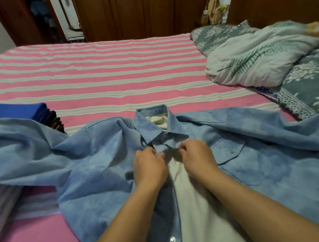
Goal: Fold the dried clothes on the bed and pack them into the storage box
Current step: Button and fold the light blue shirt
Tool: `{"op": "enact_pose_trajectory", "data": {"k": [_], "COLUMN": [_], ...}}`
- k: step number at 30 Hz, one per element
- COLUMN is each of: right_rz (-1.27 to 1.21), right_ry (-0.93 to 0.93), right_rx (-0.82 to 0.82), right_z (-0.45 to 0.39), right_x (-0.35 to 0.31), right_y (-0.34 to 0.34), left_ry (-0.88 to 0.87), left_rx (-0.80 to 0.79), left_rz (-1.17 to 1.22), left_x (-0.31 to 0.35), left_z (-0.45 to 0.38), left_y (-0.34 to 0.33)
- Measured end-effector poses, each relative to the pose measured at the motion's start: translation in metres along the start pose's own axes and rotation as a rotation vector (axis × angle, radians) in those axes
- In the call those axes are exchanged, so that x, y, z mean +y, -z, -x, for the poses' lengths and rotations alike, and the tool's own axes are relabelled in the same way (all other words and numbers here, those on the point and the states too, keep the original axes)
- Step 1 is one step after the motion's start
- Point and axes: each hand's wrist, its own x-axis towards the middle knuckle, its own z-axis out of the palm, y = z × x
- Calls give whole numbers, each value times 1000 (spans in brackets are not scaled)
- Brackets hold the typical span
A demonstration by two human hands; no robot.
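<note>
A folded stack of dark blue clothes (pixel 12 114) sits at the left on the pink-and-white striped bed (pixel 109 70). The light blue button-up shirt (pixel 92 168) lies spread front-up; the left hand (pixel 150 166) and right hand (pixel 197 156) pinch its placket below the collar, seemingly at a button.

We cannot see the fingertips of the left hand (pixel 150 167) or the right hand (pixel 197 156); they curl under against the blue shirt (pixel 92 168). The shirt's sleeves run off both side edges, its hem off the bottom. The folded pile (pixel 0 210) at left is cropped and blurred. The storage box lies out of view.
</note>
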Motion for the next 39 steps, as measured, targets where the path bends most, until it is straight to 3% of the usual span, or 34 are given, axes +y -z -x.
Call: {"op": "enact_pose_trajectory", "data": {"k": [3, 5, 9, 18, 28, 32, 39], "right_rz": [-321, -448, -408, -284, -369, -255, 14], "right_ry": [-84, -86, -86, 89, 48, 137, 291], "right_rx": [46, 84, 81, 181, 106, 122, 263], "right_z": [2, 15, 44, 58, 61, 65, 77], "right_x": [-11, -21, -35, -38, -38, -38, -45], "right_y": [44, 64, 61, 45, 41, 36, 25], "left_ry": [38, 78, 138, 177, 322, 399, 370], "left_rx": [19, -48, -168, -152, -214, -193, -147], "left_rz": [299, 528, 809, 778, 993, 1042, 1026], "left_x": [11, 13, 5, 9, 13, 13, 12], "left_z": [10, 21, 37, 45, 47, 47, 55], "left_y": [33, 44, 40, 38, 44, 44, 39]}}
